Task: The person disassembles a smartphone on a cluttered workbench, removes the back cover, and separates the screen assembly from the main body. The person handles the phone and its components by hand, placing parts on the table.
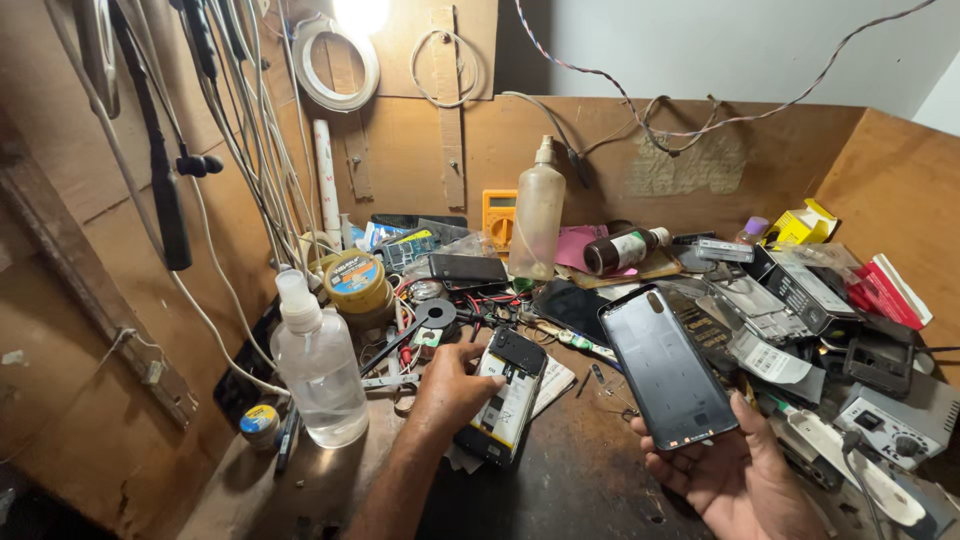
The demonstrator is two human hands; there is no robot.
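Observation:
My left hand [452, 388] rests on an opened phone [505, 395] that lies on the dark bench with its circuit board and battery showing; my fingers press on its left side. My right hand [735, 475] holds a dark phone back cover [665, 365] tilted upright, inner face toward me, to the right of the opened phone. The two hands are apart, with a strip of bench between them.
A clear plastic bottle [318, 365] stands at the left and a taller bottle [537, 215] at the back. A yellow multimeter [498, 218], a round tin [357, 282], tweezers, boxes and a grey station [890, 425] crowd the bench. Cables hang on the wooden wall [230, 120].

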